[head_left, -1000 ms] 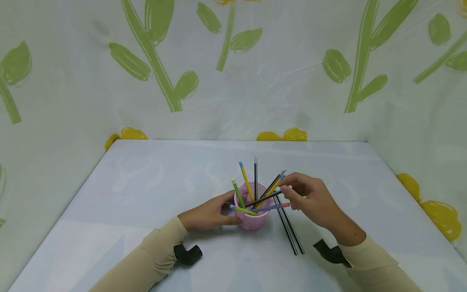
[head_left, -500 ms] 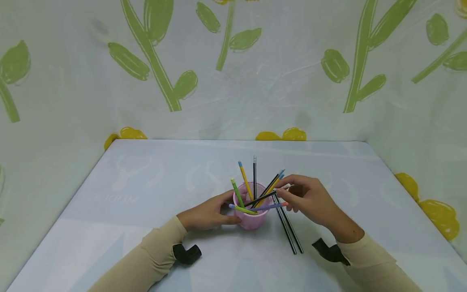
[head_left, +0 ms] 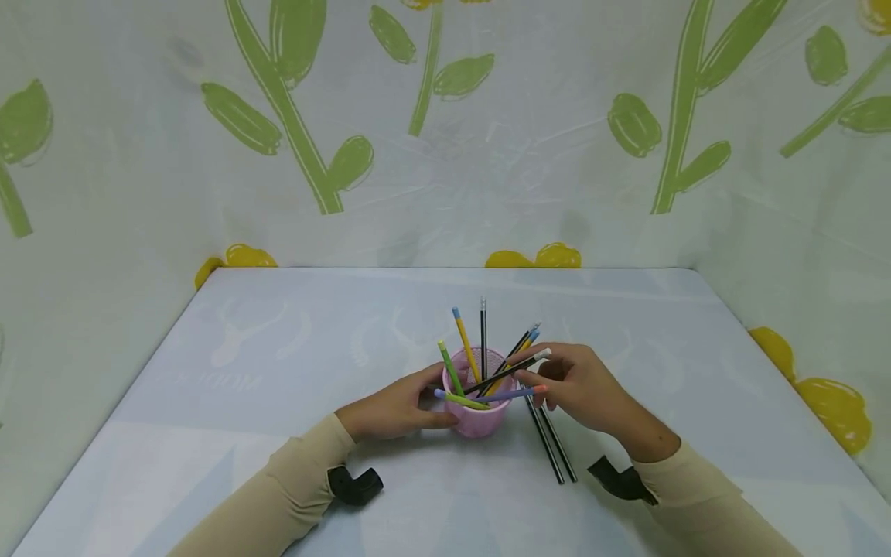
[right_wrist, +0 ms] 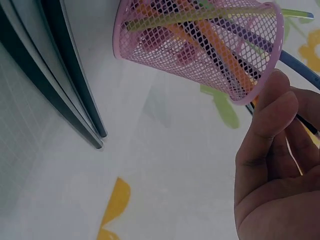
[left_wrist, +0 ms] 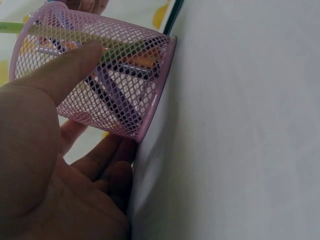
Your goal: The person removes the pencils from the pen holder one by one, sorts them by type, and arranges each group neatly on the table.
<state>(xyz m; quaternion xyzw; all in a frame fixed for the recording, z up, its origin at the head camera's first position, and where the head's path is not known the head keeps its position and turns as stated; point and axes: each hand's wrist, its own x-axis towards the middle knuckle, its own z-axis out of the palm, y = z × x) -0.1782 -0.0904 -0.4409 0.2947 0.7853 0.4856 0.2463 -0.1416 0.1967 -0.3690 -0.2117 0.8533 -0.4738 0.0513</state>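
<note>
A pink mesh pencil cup point(head_left: 477, 422) stands on the table, holding several pencils that lean different ways. My left hand point(head_left: 393, 408) grips the cup from its left side; in the left wrist view the thumb point(left_wrist: 75, 67) lies along the mesh. At the cup's right rim, my right hand point(head_left: 574, 387) pinches a slanting black pencil point(head_left: 497, 378) with a white end. Its lower end is inside the cup. A purple pencil point(head_left: 511, 395) with a red end lies across the rim, beside a yellow-green one point(head_left: 468, 402). The right wrist view shows the thumb point(right_wrist: 280, 112) close to the rim.
Two black pencils point(head_left: 550, 445) lie side by side on the white table point(head_left: 313, 333), just right of the cup. Behind the table hangs a pale backdrop point(head_left: 529, 178) with green leaves and yellow flowers.
My right hand has shifted left and slightly down along the black pencil, closer to the cup rim, so more of the white end shows. The left hand keeps its grip on the cup.
</note>
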